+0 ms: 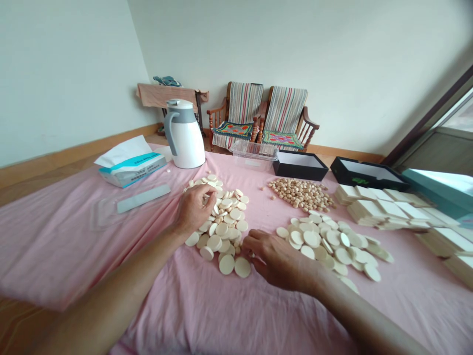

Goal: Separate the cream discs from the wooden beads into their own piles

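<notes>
The left hand bends over the left edge of the mixed pile of round wooden discs and small beads, fingers curled; whether its grip is clenched on anything cannot be told. The right hand reaches in at the pile's near right edge, fingers bent downward, its fingertips partly hidden, so I cannot tell whether that grip has a piece. The step in hand looks like picking through this pile with both hands. The next move, I judge, calls for a light fingertip pinch, since beads nestle among overlapping discs.

Right of the mixed pile lies a heap of wooden discs; beyond it to the right, a heap of wooden beads. Farther right of it stand stacked square wooden tiles. Beyond it to the left are a vacuum jug and a tissue pack, all on pink cloth.
</notes>
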Demonstrator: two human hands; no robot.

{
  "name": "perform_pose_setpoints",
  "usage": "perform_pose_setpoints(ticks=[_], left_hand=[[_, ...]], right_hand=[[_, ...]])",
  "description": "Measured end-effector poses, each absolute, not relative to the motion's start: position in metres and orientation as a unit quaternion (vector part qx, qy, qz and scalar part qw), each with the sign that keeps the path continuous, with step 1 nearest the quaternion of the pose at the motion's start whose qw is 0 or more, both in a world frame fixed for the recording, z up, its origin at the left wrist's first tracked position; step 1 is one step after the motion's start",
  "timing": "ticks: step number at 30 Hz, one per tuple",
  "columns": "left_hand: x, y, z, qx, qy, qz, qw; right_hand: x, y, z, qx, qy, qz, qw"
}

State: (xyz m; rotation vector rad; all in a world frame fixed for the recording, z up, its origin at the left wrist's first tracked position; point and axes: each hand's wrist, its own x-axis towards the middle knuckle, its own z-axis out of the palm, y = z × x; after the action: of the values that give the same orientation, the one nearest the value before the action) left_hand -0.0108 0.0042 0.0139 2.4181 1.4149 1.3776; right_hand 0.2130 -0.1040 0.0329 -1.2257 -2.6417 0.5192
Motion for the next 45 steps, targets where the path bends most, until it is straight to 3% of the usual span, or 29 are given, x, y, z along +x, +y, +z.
perform_pose_setpoints(ticks=[7, 15, 19, 25, 33, 36, 40, 45], left_hand=[[-0.011, 0.005, 0.014, 0.777, 0.447, 0.444, 0.001], [-0.011, 0.004, 0.015, 0.776, 0.446, 0.446, 0.002], [-0.011, 0.004, 0.015, 0.777, 0.446, 0.443, -0.003], [-0.011, 0.003, 0.016, 0.776, 0.449, 0.443, 0.000], [-0.011, 0.003, 0.016, 0.778, 0.448, 0.440, 0.003], [-0.011, 0.003, 0.016, 0.779, 0.449, 0.438, 0.004], [-0.010, 0.002, 0.017, 0.778, 0.451, 0.438, 0.003], [-0.010, 0.002, 0.016, 0.778, 0.448, 0.440, 0.002]], right_hand=[[0.244, -0.073, 0.029, -0.505, -0.833, 0.109, 0.201], [0.278, -0.044, 0.012, -0.608, -0.746, -0.015, 0.271], [0.271, -0.049, 0.010, -0.599, -0.744, -0.014, 0.296], [0.255, -0.061, 0.017, -0.586, -0.772, 0.019, 0.245], [0.240, -0.074, 0.022, -0.551, -0.804, 0.163, 0.152], [0.240, -0.075, 0.022, -0.567, -0.806, 0.116, 0.126], [0.247, -0.072, 0.025, -0.613, -0.774, -0.012, 0.156], [0.247, -0.071, 0.023, -0.597, -0.784, 0.013, 0.172]])
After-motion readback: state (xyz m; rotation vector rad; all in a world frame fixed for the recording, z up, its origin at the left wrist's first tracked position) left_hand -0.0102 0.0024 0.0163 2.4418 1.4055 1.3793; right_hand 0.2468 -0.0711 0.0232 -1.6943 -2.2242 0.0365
